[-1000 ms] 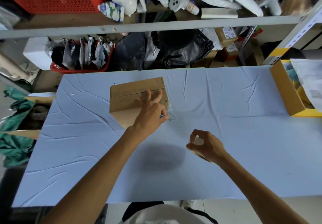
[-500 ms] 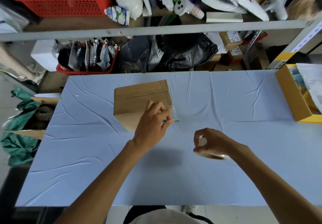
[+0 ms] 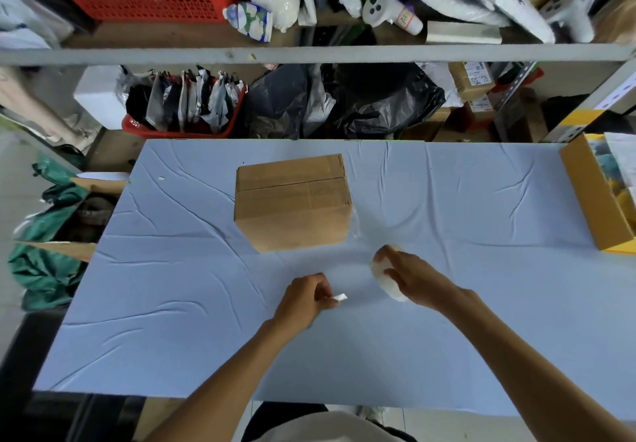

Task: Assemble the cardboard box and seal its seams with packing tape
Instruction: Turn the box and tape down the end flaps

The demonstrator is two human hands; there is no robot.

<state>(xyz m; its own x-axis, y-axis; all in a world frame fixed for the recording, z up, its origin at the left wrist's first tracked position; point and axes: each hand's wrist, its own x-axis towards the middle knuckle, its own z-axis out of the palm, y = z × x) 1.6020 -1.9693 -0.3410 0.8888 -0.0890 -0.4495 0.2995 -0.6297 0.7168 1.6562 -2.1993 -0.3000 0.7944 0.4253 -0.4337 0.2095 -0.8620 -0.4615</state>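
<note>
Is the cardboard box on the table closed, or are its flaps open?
Closed. The cardboard box has its top flaps lying flat, meeting along a seam; none stands up. Whether that seam is sealed, cannot tell.

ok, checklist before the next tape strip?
1. Box closed, flat on table: ok.
2. Roll in right hand: ok.
3. Left hand free to steady box: not ok, it pinches a small white scrap.
4. Top seam taped: cannot tell; clear film shows only at the box's right edge.
5. Roll's loose end found: cannot tell.
</note>
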